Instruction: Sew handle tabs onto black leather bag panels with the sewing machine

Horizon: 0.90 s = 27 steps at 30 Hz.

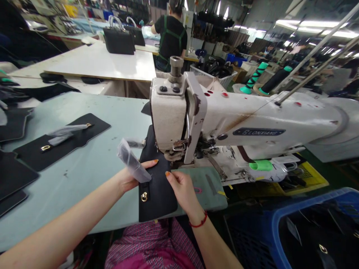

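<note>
1. My panel (157,198) is at the near edge of the desk (92,168), top tucked under the machine (213,112).
2. My left hand (129,179) pinches the strap (131,160) onto it, right hand (182,188) grips its right edge.
3. There's a spare panel (61,140) left, crate (308,224) right.

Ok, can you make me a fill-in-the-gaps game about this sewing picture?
1. The left hand and right hand hold a flat piece coloured ____.
2. That piece lies under the needle end of a white sewing ____.
3. The bracelet on the right wrist is ____.
4. The crate at the lower right is ____.

Missing words: black, machine, red, blue.
</note>
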{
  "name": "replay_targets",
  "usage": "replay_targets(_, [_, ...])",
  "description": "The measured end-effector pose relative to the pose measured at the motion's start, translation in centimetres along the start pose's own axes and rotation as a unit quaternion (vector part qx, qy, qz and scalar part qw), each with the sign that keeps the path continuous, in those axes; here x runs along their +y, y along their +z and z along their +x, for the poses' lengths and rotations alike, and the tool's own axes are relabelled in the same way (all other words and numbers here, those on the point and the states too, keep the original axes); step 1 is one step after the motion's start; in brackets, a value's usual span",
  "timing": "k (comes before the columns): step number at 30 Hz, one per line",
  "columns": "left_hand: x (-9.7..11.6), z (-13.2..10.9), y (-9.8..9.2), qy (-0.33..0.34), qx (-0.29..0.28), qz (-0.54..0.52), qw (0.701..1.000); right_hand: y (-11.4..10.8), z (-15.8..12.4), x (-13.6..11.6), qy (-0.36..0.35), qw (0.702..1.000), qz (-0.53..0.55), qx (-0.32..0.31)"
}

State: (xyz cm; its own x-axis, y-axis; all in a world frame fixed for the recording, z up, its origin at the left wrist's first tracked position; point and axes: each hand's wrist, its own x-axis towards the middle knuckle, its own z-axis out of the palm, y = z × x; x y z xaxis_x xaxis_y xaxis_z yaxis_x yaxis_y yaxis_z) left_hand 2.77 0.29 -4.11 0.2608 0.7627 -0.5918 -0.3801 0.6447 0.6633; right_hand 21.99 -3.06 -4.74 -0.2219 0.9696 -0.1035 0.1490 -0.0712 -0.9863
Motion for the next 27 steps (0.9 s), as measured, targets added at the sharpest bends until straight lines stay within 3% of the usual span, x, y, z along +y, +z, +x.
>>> replay_targets(27, [1.5,0.8,-0.1,0.011,0.023,0.012,1.0,0.3,1.6,0.6,-0.002,1.0,-0.025,-0.004])
